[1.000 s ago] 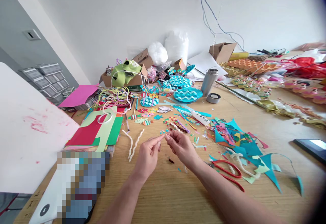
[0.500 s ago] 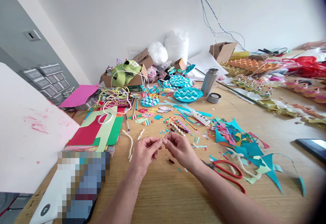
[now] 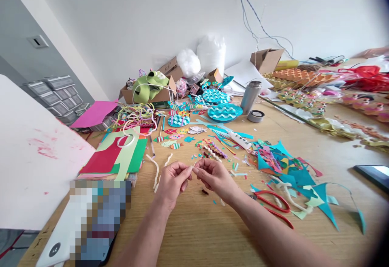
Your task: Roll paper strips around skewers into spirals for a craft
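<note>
My left hand [image 3: 176, 180] and my right hand [image 3: 212, 177] meet fingertip to fingertip above the wooden table [image 3: 194, 230]. Both are pinched closed on something small and pale that is too small to make out. Cream fuzzy strips [image 3: 156, 169] lie just left of my left hand. Beyond my fingers are twisted fuzzy pieces [image 3: 215, 152] in cream, brown and purple, with small paper bits around them. A small dark brown piece [image 3: 205, 192] rests below my right hand. Red-handled scissors [image 3: 273, 201] lie beside my right forearm.
Teal paper scraps [image 3: 299, 178] spread at the right, near a phone [image 3: 373, 176]. A glue bottle [image 3: 240, 140], paper fish [image 3: 176, 136], blue wavy plates [image 3: 224, 113] and a steel flask [image 3: 251, 98] stand or lie farther back. Coloured sheets [image 3: 136, 155] are at the left.
My right hand has shifted very slightly left, and the fingertips remain pinched together. The objects on the table have not moved.
</note>
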Tool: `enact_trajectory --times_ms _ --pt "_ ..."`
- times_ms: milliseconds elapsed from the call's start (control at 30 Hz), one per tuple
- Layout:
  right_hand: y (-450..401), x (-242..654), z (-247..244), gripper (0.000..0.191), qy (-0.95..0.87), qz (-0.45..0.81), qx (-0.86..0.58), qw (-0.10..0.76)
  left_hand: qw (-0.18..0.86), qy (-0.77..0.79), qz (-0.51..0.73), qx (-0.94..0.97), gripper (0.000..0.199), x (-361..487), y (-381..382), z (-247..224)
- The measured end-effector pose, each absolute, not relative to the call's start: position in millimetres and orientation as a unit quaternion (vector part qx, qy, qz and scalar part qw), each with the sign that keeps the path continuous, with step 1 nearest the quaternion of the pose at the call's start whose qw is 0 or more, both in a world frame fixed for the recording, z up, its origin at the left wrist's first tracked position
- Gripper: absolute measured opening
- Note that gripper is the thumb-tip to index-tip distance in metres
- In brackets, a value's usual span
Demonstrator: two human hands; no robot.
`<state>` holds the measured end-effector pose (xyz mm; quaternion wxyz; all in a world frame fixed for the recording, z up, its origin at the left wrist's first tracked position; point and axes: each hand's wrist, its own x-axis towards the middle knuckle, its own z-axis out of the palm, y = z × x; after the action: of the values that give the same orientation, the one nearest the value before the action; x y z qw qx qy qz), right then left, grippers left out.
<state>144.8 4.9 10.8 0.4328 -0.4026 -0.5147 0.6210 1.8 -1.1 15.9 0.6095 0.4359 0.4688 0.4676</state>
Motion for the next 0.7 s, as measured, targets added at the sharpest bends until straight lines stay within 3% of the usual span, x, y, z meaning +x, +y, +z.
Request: enact_trajectory --times_ms 700 --pt "1.2 139.9 5.7 0.034 -0.489 0.633 -0.389 0.458 0.592 0.478 0.467 0.451 0.024 3.7 -2.2 12.6"
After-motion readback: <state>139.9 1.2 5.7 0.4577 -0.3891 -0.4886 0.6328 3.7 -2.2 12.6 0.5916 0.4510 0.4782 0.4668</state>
